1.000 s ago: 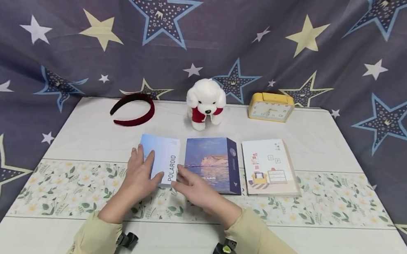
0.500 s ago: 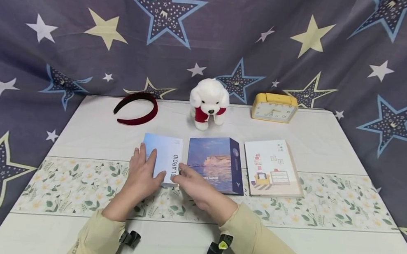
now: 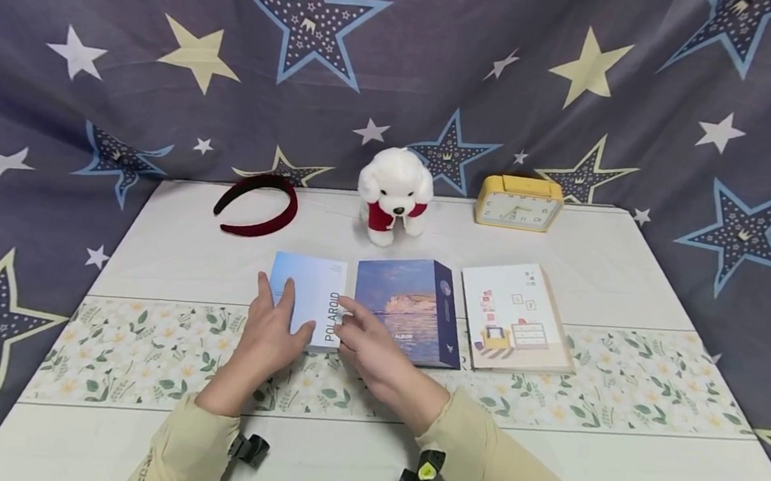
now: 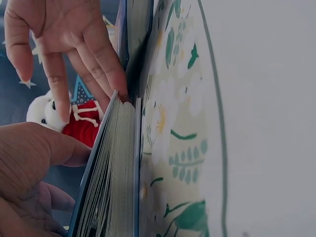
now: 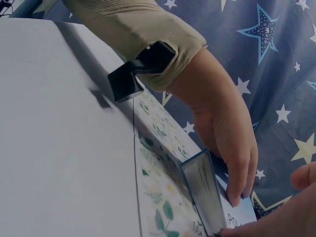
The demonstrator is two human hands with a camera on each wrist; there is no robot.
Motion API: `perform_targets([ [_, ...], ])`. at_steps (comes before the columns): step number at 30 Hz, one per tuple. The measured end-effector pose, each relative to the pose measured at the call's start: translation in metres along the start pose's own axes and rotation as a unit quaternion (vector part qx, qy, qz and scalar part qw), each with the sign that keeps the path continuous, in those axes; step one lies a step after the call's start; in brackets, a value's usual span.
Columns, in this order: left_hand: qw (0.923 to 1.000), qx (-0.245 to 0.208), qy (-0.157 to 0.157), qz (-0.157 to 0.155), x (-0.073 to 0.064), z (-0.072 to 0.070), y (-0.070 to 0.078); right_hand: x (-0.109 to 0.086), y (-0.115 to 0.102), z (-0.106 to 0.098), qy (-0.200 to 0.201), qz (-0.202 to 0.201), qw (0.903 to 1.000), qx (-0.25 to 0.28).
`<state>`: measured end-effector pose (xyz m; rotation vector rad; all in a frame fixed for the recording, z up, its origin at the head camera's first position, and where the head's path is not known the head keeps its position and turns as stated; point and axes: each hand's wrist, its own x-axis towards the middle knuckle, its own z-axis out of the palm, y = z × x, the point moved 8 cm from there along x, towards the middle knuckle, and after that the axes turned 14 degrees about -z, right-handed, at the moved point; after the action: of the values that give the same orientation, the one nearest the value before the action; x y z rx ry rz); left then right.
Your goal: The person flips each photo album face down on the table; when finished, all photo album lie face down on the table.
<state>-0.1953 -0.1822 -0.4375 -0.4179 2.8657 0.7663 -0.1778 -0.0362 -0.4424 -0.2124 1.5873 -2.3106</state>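
Observation:
My left hand (image 3: 267,336) rests on the light-blue POLAROID photo album (image 3: 306,283), its fingers spread over the left part of the cover. At the album's right edge is my right hand (image 3: 374,349), fingertips close to the edge and index finger extended. In the left wrist view, the fingertips of the right hand (image 4: 74,34) meet the top corner of the album (image 4: 116,158), whose page edges show. Beside them the left hand (image 4: 29,168) bends over the cover. Under the right hand's knuckles lies a dark-blue photo album (image 3: 401,297) with a seaside picture, partly hidden.
A white album (image 3: 511,316) with a room drawing lies to the right. Along the back stand a dark-red headband (image 3: 278,221), a white plush dog (image 3: 398,187) in red and a yellow clock (image 3: 519,204). A starry curtain (image 3: 193,126) hangs behind the table.
My right hand's index finger has straightened and moved up along the POLAROID album's right edge, uncovering the lettering. The left hand has barely shifted on the cover.

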Motion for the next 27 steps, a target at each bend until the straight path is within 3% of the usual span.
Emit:
perform_targets([
  [10, 0.9998, -0.018, -0.005, -0.004, -0.001, -0.003, 0.001, 0.001, -0.004, 0.001, -0.014, -0.026, 0.9983, 0.051],
  [17, 0.9989, -0.043, -0.013, 0.015, -0.004, -0.002, 0.003, 0.0, -0.013, 0.006, -0.023, -0.039, 0.9969, 0.063],
  [22, 0.9996, 0.001, 0.003, 0.027, -0.004, -0.001, 0.002, -0.002, -0.005, 0.008, -0.04, -0.008, 0.999, -0.02],
  [27, 0.9987, 0.039, 0.02, 0.024, -0.003, -0.003, -0.003, -0.007, 0.007, 0.013, -0.072, 0.031, 0.9882, -0.132],
])
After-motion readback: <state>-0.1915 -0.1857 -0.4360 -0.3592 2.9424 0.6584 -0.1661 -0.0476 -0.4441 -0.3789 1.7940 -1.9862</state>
